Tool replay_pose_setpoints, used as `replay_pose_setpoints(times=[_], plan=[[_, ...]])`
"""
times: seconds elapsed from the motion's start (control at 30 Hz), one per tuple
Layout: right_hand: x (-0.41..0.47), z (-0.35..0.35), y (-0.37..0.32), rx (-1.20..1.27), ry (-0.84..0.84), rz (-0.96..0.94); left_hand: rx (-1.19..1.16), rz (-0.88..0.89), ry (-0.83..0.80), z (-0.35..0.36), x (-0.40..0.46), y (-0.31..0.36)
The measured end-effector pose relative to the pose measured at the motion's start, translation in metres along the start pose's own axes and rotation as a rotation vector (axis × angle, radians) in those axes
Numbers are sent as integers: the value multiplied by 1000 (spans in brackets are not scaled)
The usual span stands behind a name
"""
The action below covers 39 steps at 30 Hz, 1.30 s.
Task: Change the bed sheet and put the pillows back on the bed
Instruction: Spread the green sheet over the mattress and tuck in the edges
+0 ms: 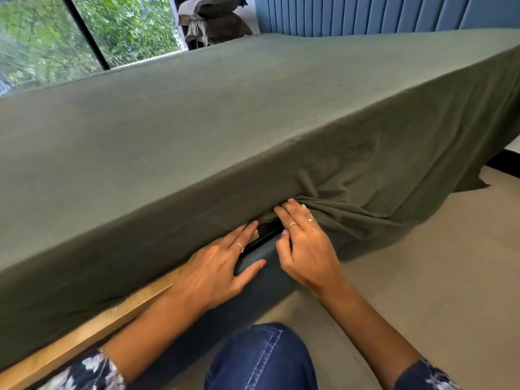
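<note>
An olive-green bed sheet [225, 122] covers the mattress and hangs down its near side. My left hand [219, 266] lies flat with straight fingers against the sheet's lower edge, where it meets the blue bed frame [261, 288]. My right hand [304, 243] presses its fingertips into a bunched fold of the sheet at the mattress's bottom edge. To the right of my hands the sheet hangs loose down to the floor. Several grey-green pillows [213, 18] are stacked beyond the far side of the bed.
A wooden slat [84, 333] of the frame shows under the mattress at the left. A blue padded headboard [365, 12] stands at the back right. A large window [70, 38] is at the back left. My knee in blue jeans [261, 358] is over the beige floor [422, 277].
</note>
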State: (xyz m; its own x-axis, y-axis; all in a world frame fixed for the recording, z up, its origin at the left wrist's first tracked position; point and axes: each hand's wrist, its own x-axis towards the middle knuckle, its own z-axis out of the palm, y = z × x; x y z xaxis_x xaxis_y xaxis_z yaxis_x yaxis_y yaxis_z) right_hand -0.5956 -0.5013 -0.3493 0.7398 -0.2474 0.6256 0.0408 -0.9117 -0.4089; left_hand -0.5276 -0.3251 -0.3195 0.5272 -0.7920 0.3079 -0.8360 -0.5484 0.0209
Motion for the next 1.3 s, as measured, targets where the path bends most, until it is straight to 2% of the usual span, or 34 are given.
replay_pose_setpoints(times=[0.13,0.2,0.27,0.33,0.43,0.47,0.57,0.7,0.93,1.1,1.3], plan=[[5,4,5,-316,-62,-84,51,-183,101,10,14,21],[9,9,-13,-468,-136,-4,48,-239,104,10,17,30],[11,9,-32,-495,-249,85,46,-270,99,10,15,36],[21,-4,-39,-337,-321,161,47,-226,122,9,19,36],[32,-44,-29,150,-383,352,69,-212,142,12,29,36],[28,-54,-23,219,-384,370,79,-220,162,14,31,38],[4,-61,-8,212,-433,222,106,-223,291,12,33,39],[-23,-37,12,-16,-434,6,1,-202,364,15,30,38],[-8,-19,7,-77,-265,22,24,-179,184,13,23,51],[7,-14,12,-139,-207,-21,150,-358,145,27,47,70],[19,-11,15,-240,-256,-82,276,-413,138,22,71,87]])
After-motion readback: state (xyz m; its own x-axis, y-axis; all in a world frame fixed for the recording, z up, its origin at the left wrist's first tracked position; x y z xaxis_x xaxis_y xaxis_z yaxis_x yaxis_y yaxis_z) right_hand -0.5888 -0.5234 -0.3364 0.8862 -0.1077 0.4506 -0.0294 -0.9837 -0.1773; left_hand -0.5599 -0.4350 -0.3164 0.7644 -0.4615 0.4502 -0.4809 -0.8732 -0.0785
